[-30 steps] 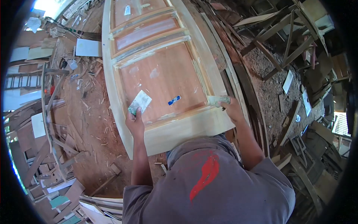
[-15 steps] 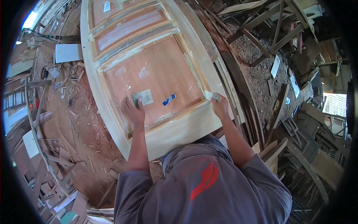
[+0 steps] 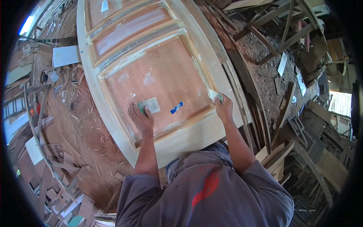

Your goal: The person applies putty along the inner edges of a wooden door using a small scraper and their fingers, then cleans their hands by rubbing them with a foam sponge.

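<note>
A pale wooden panelled door (image 3: 189, 138) lies in front of me, with white filler smears along its mouldings. My right hand (image 3: 224, 108) pinches a small pale scraper (image 3: 213, 94), its blade at the moulding near the lower right corner of the big panel. Over the left part of that panel, my left hand (image 3: 141, 118) grips a flat, pale square scraper (image 3: 152, 104) with a green-smeared end under the thumb. Its fingers are partly spread. Between the hands, a small blue-and-white wrapper-like piece (image 3: 177, 107) lies on the panel.
Stacked boards (image 3: 249, 94) run along the door's right side. Wood scraps litter the dirt floor (image 3: 94, 140) to the left, where a white board (image 3: 66, 56) also lies. Timber frames (image 3: 280, 34) stand at upper right, with piled wood (image 3: 317, 140) below them.
The view has shifted slightly, so the door sits differently in frame. My right hand's scraper has moved a little up the side moulding from the corner. My left hand keeps its hold.
</note>
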Motion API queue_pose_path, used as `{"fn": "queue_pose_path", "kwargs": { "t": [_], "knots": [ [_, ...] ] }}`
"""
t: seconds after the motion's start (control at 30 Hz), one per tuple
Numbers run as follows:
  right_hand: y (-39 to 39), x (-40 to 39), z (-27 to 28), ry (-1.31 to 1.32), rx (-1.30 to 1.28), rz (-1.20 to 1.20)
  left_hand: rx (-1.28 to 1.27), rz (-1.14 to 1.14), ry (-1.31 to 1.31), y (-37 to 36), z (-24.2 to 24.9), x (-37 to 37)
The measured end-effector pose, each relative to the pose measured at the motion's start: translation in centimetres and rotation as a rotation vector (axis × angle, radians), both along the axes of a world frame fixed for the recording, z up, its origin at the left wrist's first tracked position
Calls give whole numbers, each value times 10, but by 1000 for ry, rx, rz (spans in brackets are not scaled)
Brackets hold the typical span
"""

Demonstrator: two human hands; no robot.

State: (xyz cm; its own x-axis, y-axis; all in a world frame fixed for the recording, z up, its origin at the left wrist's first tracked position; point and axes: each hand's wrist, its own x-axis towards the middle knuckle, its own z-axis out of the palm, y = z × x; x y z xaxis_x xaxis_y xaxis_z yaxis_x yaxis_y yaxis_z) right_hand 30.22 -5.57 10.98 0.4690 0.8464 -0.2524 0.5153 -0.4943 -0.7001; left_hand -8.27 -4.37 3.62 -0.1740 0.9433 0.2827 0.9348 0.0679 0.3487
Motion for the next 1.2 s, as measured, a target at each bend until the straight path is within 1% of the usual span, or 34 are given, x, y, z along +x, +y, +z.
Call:
{"fn": "queue_pose_path", "kwargs": {
  "t": [0.07, 0.17, 0.3, 0.4, 0.5, 0.53, 0.6, 0.67, 0.7, 0.8, 0.9, 0.97, 1.03, 1.13, 1.2],
  "knots": [
    [13, 0, -1, 119, -6, -17, -25, -7, 10, 2, 1, 1],
    [40, -12, 17, 138, 76, 44, -36, -11, 29, 1, 0, -1],
    [60, -22, 10, 120, 200, 143, -18, 9, 36, 2, 4, -5],
    [58, -33, 19, 201, 189, 203, -24, 21, 17, 0, 8, -6],
    [52, -48, 27, 333, 60, 159, -25, 25, 4, -2, 14, -8],
    [49, -54, 29, 348, 56, 170, -23, 25, 2, -2, 15, -10],
    [42, -66, 31, 375, 41, 185, 0, 12, -68, -6, 13, -12],
    [35, -76, 33, 385, 50, 207, 31, -13, -164, -12, -2, -15],
    [33, -83, 36, 391, 55, 215, 129, -45, -216, -13, -1, -16],
    [24, -97, 48, 364, 31, 239, 161, -64, -375, -43, 10, -25],
    [18, -106, 45, 308, 20, 266, 242, -15, -384, -97, 35, -59],
    [15, -115, 38, 349, 13, 276, 191, 244, -374, -144, 45, -85],
    [11, -131, 36, 404, 6, 292, 250, 446, -614, -182, 45, -114],
    [5, -160, 34, 485, -9, 318, 577, 776, -1572, -212, 39, -158],
    [1, -175, 29, 507, -44, 339, 614, 793, -1688, -223, 39, -181]
  ]
}}
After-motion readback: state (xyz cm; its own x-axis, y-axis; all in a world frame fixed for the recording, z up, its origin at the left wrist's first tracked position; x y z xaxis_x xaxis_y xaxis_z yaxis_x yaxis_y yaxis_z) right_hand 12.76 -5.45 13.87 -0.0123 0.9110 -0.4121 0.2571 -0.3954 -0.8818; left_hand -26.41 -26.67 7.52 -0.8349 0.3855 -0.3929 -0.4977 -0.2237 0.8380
